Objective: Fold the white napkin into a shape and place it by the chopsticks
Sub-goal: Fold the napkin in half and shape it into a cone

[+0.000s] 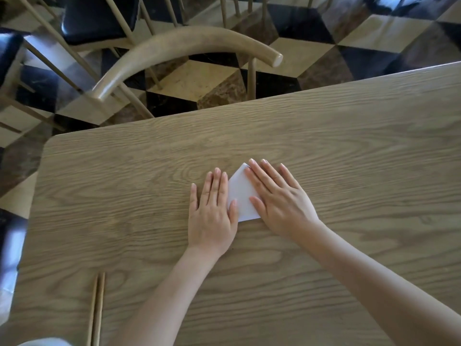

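Observation:
The white napkin point(240, 193) lies folded into a small pointed shape near the middle of the wooden table point(349, 151). My left hand point(212, 213) lies flat with fingers straight, its thumb resting on the napkin's left edge. My right hand point(277, 196) presses flat on the napkin's right side and hides that part. A pair of wooden chopsticks point(97, 310) lies far to the lower left, near the table's front edge, well apart from the napkin.
A curved wooden chair back point(179, 46) stands just beyond the table's far edge, with more chairs point(94, 18) behind it on a checkered floor. The table's left edge and rounded corner point(47, 146) are close. A white object point(42, 342) shows at the bottom left.

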Tool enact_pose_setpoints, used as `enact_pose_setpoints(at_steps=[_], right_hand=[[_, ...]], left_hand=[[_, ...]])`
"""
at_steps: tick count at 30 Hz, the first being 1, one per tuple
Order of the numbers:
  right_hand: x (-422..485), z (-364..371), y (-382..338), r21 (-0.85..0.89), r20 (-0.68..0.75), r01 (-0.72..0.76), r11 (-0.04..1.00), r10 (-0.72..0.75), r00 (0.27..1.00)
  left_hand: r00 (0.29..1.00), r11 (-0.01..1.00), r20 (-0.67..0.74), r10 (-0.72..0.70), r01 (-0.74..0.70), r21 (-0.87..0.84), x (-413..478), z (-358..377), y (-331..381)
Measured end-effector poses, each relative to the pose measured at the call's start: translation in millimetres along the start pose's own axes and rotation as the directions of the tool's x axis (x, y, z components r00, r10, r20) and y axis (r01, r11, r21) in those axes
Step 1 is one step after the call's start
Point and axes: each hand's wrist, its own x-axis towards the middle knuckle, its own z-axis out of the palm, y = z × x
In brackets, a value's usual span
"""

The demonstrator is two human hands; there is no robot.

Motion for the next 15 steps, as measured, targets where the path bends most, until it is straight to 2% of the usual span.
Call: enact_pose_setpoints(at_steps=[4, 9, 11, 13, 15], right_hand=[[-17.4, -4.2, 16.5, -0.002, 0.007, -0.016, 1.000, 0.016, 1.000], [-35.9, -8.2, 27.1, 0.007, 0.029, -0.123, 0.992, 0.123, 0.992], [-37.3, -8.3, 27.3, 0.026, 0.028, -0.147, 0.989, 0.146, 0.989], [-35.5, -8.7, 26.3, 0.050, -0.007, -0.145, 0.988, 0.145, 0.989], [-32.2, -10.0, 24.6, 0.090, -0.071, -0.099, 0.991, 0.105, 0.992]], left_hand=[[0.998, 1.000, 0.055, -0.013, 0.012, 0.004, -4.4, -4.2, -11.8], [0.998, 0.999, 0.057, 0.003, -0.001, -0.047, -4.4, -5.2, -15.9], [0.999, 0.991, 0.024, 0.034, -0.030, -0.130, 0.0, -10.2, -13.6], [0.999, 0.958, -0.017, 0.029, -0.033, -0.283, 7.5, -20.6, -3.5], [0.998, 0.908, 0.028, -0.057, 0.064, -0.414, 19.4, -31.5, 10.9]])
